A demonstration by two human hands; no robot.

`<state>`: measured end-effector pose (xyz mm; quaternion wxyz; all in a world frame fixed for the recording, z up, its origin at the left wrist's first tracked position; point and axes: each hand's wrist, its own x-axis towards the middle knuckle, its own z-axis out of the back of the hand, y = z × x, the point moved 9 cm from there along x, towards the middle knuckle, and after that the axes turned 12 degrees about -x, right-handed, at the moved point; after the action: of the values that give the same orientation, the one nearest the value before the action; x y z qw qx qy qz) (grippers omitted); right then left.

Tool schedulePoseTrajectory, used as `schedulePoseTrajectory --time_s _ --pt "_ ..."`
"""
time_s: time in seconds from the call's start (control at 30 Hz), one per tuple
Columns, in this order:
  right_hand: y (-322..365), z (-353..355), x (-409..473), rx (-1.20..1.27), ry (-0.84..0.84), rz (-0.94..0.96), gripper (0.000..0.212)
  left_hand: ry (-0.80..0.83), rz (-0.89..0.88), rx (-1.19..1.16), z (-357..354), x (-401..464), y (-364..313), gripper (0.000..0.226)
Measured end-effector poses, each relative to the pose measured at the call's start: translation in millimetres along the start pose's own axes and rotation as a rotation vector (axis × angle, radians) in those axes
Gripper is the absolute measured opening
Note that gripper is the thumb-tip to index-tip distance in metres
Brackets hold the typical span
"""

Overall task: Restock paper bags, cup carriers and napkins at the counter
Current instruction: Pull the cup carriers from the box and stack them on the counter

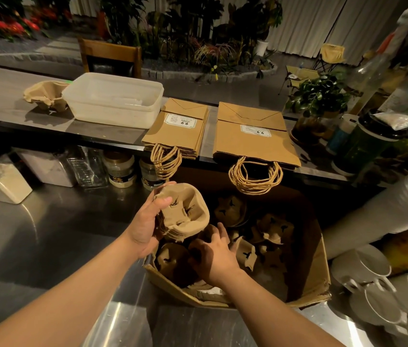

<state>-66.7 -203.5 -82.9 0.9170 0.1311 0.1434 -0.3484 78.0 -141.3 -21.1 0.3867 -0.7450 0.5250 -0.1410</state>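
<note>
Head view: left hand [145,226] grips the carrier stack [185,216], right hand [213,251] relaxed over the box [318,291], nearer the loose carriers [270,231]

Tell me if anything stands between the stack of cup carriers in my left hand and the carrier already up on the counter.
Nothing visible blocks it. The left hand holds the cup carrier stack over the cardboard box; the carrier on the counter sits up and left, beside the white plastic tub, with open space between.

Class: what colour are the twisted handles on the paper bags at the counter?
Tan-brown handles, like the bags; head view.
</note>
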Motion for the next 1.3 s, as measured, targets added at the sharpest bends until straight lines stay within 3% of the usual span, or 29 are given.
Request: schedulePoseTrajectory --time_s 0.33,0.57,0.77,0.9,1.03,1.2,1.3 --pt "-0.9 2.4 -0.6 0.162 0.023 -0.097 0.029 -0.009 -0.003 0.004 0.5 1.0 0.6 0.073" --pt "-8.3 8.5 -14.5 0.301 0.031 -0.211 0.07 -0.009 -0.005 -0.006 -0.5 0.7 0.6 0.059" --pt "-17.9 12.7 -24.6 0.196 -0.025 -0.169 0.038 -0.014 -0.002 -0.006 0.1 0.2 -0.4 0.074" --pt "-34.0 18.7 -35.5 0.226 -0.021 -0.171 0.038 -0.015 -0.008 -0.026 0.5 1.4 -0.1 0.063" --pt "-48.8 29.4 -50.2 0.321 -0.125 -0.215 0.01 -0.018 -0.012 -0.045 -0.4 0.1 -0.7 0.06" --pt "-78.0 39.5 -67.7 0.552 -0.325 -0.335 0.012 -0.047 -0.025 -0.042 1.7 -2.1 -2.1 0.073" --pt "-93.2 43.4 -76.5 0.63 -0.394 -0.42 0.019 -0.057 -0.005 -0.027 -0.1 -2.6 -1.2 0.062"
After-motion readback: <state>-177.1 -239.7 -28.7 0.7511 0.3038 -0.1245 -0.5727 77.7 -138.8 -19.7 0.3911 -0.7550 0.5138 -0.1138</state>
